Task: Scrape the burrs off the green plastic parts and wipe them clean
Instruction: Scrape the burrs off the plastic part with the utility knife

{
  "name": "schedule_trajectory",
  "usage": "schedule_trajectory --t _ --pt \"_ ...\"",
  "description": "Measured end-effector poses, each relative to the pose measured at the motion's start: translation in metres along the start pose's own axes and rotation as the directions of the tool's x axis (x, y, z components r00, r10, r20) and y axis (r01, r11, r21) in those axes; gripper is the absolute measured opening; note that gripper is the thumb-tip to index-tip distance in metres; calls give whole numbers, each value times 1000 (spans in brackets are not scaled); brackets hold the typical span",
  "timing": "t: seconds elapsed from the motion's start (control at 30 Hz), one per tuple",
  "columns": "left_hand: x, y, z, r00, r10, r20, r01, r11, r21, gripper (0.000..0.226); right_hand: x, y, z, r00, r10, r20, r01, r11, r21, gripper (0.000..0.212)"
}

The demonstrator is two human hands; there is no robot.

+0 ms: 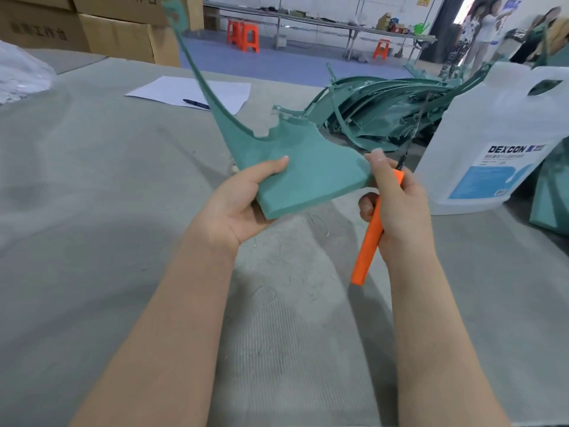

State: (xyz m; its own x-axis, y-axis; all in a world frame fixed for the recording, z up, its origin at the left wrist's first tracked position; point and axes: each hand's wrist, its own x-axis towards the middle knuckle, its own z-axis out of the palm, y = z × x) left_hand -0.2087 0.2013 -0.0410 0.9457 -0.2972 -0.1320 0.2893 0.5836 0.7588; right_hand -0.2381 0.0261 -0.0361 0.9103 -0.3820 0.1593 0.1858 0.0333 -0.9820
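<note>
Left hand (237, 208) at frame centre holds the green part (295, 167) above the desk (92, 180), grip pinching its corner; right hand (397, 204) grips the orange scraper (369, 245), thumb touching the part's edge.

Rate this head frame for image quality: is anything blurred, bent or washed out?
Head view: the hands, the left and the right, and the green part are sharp enough; the scraper blade is thin and smeared. Wide-angle bending curves the table edge; the people at far right are blurred. The doorway behind them is blown out. Soft arm shadows fall on the table.
</note>
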Motion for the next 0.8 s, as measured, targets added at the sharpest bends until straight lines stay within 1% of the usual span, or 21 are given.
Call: schedule_trajectory --t 0.03,0.1,0.17,0.23,0.3,0.43,0.53,0.7,0.8 --pt "1 1 1 999 25 -35 -27 998 -59 16 0 1 1 997 -60 -50 56 995 -84 33" --pt "1 4 4 992 29 -122 -58 969 -241 8 0 5 3 975 -186 -119 152 957 -248 40" --pt "1 7 5 988 -14 -154 -50 914 -403 6 -1 9 6 952 -287 -109 225 895 -385 43" --pt "0 6 5 990 -57 -131 -12 878 -479 8 -2 15 9 940 -334 -63 263 833 -486 39" --pt "0 4 6 991 -83 -109 18 869 -495 9 -2 17 12 934 -353 -46 281 811 -513 33" --pt "-2 1 10 992 -108 -63 60 853 -518 9 -2 19 16 909 -414 -43 329 777 -537 35" --pt "-3 0 12 992 -126 -24 94 845 -526 12 -3 20 17 901 -432 -44 341 766 -545 36" --pt "-3 0 11 991 -132 15 118 827 -550 37 -4 20 19 900 -435 -20 353 758 -549 37" --pt "-3 0 10 992 -120 31 117 820 -560 44 -6 21 21 905 -424 19 367 760 -536 35"
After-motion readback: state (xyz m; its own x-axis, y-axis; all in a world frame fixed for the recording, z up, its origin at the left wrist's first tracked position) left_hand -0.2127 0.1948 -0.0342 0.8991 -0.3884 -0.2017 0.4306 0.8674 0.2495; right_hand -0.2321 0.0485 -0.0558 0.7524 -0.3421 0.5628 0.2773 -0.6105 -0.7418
